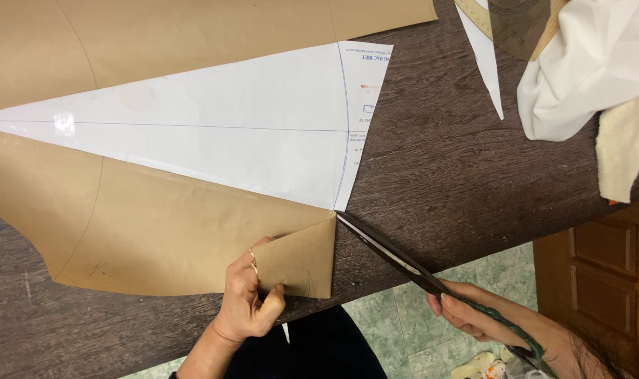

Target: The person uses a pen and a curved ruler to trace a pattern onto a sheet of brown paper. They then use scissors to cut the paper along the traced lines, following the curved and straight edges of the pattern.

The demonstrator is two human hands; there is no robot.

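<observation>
Scissors (397, 256) fill right hand (467, 312) (closed grip); left hand (248, 298) pinches brown paper (158, 231).

One scissors (397, 256), two hands (246, 302).

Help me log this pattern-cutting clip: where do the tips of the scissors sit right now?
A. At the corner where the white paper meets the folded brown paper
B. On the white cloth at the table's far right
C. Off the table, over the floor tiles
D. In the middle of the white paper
A: the scissors in the right hand point to the white paper corner, beside the brown paper fold pinched by the left hand.
</observation>
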